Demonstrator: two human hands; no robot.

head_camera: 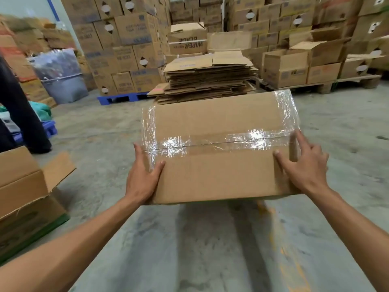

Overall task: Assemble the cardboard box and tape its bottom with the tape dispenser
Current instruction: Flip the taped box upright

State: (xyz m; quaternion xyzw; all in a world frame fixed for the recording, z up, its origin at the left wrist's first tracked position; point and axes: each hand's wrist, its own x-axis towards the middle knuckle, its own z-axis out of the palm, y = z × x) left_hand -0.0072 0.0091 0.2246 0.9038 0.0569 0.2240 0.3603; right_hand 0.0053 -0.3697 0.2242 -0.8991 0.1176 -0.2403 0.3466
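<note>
I hold an assembled cardboard box [219,173] above the floor, its taped face turned up. Clear tape [210,142] runs along the middle seam and down both short ends, wrinkled and shiny. My left hand [143,178] grips the box's near left edge, thumb on top and fingers down the side. My right hand [303,165] presses against the near right corner, with thumb and forefinger lying straight on the top face by the tape's end. No tape dispenser is in view.
A stack of flattened cartons [208,79] lies just beyond the box. Pallets of stacked boxes [126,45] fill the back. An open carton [27,194] stands at my left, and a person's dark-clothed legs [19,110] behind it. Concrete floor [189,249] lies below.
</note>
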